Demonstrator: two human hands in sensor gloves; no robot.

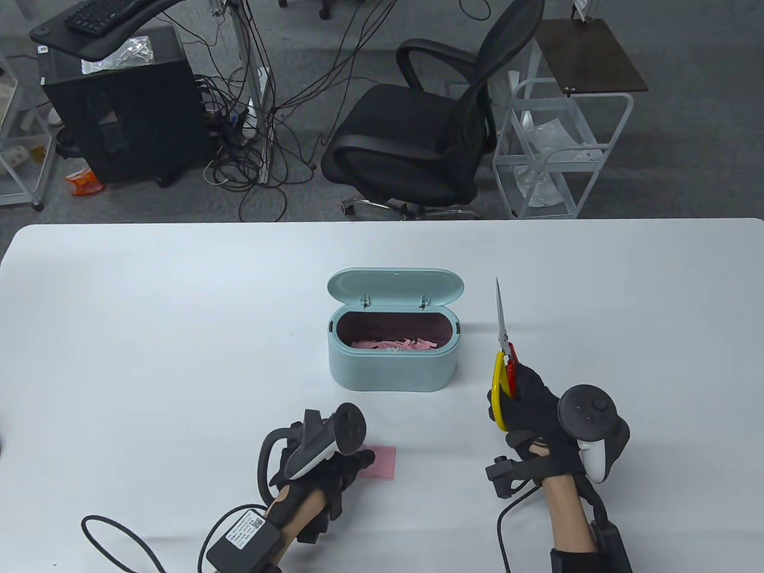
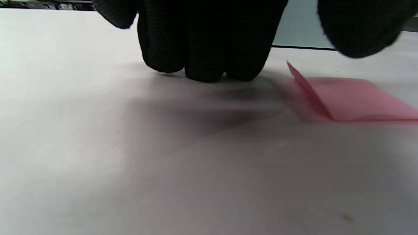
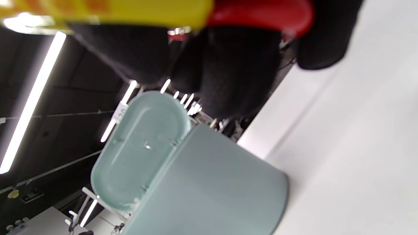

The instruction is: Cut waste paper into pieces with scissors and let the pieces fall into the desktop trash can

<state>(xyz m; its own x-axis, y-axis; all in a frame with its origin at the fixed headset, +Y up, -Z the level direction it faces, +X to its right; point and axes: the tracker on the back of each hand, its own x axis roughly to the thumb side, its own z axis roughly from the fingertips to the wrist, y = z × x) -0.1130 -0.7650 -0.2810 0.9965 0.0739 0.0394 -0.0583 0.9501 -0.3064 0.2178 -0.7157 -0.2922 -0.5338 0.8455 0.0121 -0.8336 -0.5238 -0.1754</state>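
Note:
A teal desktop trash can (image 1: 391, 364) stands mid-table with its lid (image 1: 396, 285) tipped back and pink paper pieces (image 1: 397, 344) inside. My right hand (image 1: 518, 391) grips the yellow and red handles of the scissors (image 1: 502, 334) to the right of the can; their blades are together and point away from me. A pink sheet of paper (image 1: 382, 462) lies flat near the front edge. My left hand (image 1: 360, 462) is at the sheet's left edge. In the left wrist view its fingertips (image 2: 209, 70) rest on the table beside the paper (image 2: 356, 99), and the thumb (image 2: 359, 36) hovers above it.
The white table (image 1: 149, 334) stretches wide on both sides of the can. Cables and a black box (image 1: 242, 540) trail from my left wrist along the front edge. Beyond the far edge stand an office chair (image 1: 418, 137) and a white cart (image 1: 561, 155).

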